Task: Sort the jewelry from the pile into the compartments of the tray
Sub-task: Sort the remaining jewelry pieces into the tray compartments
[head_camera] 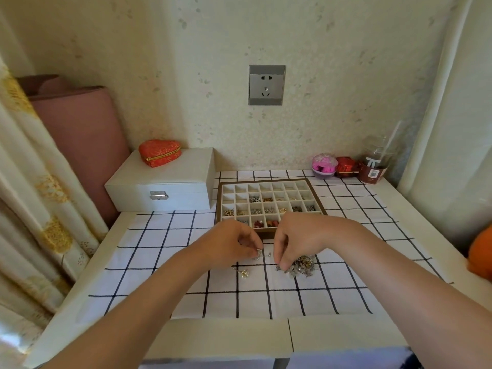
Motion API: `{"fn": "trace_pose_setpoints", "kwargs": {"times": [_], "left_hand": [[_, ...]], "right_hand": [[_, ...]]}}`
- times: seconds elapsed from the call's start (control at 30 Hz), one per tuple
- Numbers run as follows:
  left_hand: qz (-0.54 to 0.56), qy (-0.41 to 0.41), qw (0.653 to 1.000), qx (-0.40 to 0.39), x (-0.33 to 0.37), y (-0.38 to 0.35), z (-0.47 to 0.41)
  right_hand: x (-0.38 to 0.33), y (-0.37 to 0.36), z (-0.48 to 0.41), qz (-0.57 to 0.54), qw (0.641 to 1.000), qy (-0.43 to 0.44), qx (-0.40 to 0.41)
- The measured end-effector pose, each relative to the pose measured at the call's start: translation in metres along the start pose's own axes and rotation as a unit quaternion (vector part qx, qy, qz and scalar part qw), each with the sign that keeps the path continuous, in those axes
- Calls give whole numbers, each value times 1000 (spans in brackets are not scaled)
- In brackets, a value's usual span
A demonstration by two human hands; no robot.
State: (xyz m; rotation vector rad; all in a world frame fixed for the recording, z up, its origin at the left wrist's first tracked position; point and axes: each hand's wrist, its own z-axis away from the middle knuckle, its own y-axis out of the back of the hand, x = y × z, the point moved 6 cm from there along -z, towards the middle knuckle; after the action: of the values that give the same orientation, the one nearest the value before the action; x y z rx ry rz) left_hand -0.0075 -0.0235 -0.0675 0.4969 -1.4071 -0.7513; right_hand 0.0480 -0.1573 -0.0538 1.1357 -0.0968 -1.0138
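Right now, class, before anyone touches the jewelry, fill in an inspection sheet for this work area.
Surface: checked cloth on a pale table.
Job's things: tray, some compartments filled; pile by the right hand; pearl piece lying apart.
Clutter: white box with heart case on top; pink case, red box and cup with straw at the back.
Hands: left hand pinches a small silver piece; right hand has fingers down in the pile, grip unclear.
Cables: nothing seen; wall socket unused.
Surroundings: curtain at left, wall behind.

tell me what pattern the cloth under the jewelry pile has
The cloth is white with a grid of thin dark lines, clearest in the head view.
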Motion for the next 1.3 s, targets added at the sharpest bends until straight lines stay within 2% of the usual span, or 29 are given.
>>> {"fn": "trace_pose_setpoints", "kwargs": {"times": [0.17,0.43,0.77,0.9,1.13,1.3], "left_hand": [[-41,3,999,-26,-2,-1,1],[-107,8,994,-37,1,0,4],[-173,32,982,-74,-1,4,9],[-151,47,984,-84,-5,1,10],[-156,23,983,-92,-5,2,8],[-155,13,984,-91,-3,4,9]], "right_hand": [[-2,1,-2,-3,1000,7,13],[2,6,2,-162,986,13,22],[3,-1,-8,-138,990,3,27],[-1,-3,-7,-140,990,4,15],[-12,-8,-6,-71,997,33,-5],[-18,-10,-8,-85,995,44,-13]]}}
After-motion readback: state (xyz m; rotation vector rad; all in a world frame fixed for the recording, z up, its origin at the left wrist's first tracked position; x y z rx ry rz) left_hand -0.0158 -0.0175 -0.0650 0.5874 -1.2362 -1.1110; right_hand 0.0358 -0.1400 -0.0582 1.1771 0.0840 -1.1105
